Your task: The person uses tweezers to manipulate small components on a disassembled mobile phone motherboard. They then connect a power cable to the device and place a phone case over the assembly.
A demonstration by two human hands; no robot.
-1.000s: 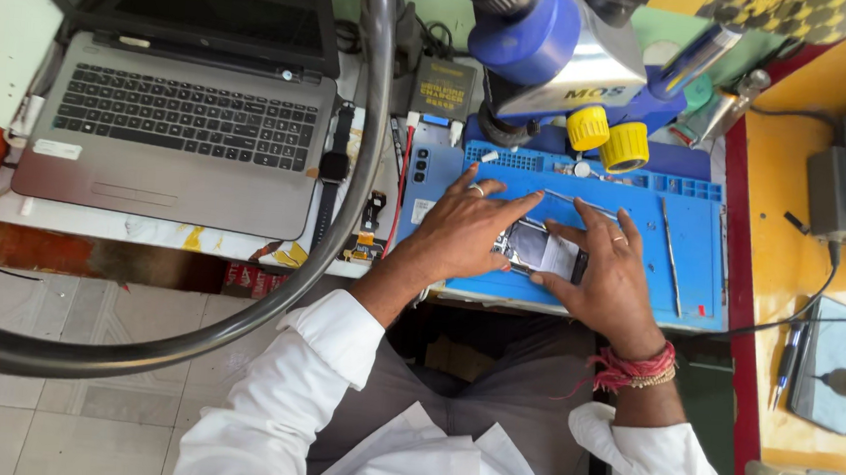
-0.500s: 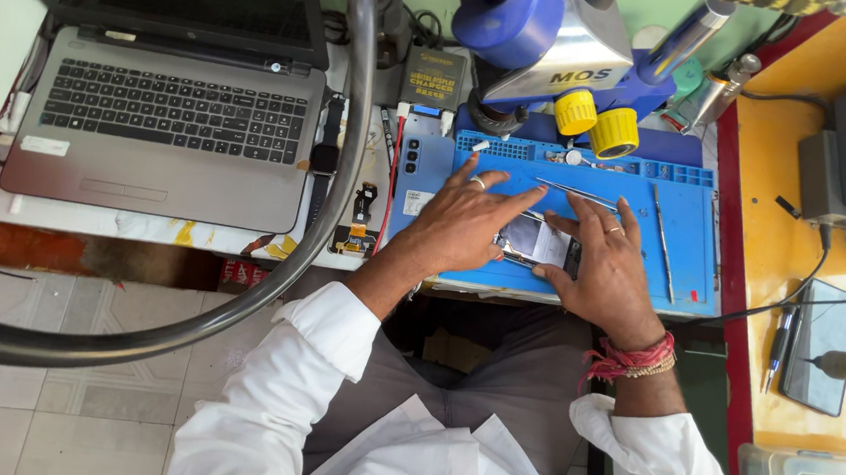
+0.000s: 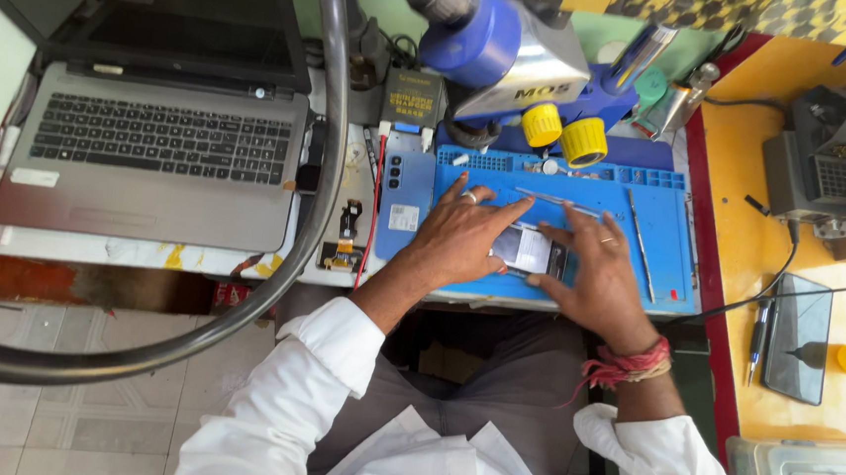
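Looking almost straight down from head height, facing the workbench edge, with lap and white sleeves filling the lower frame. Sitting close enough to be catching the left hand (image 3: 463,238) and right hand (image 3: 594,274) near centre, the blue repair mat (image 3: 666,240) beneath them, the grey laptop (image 3: 151,154) far to the left hand's left. Sharing nothing: only one view.
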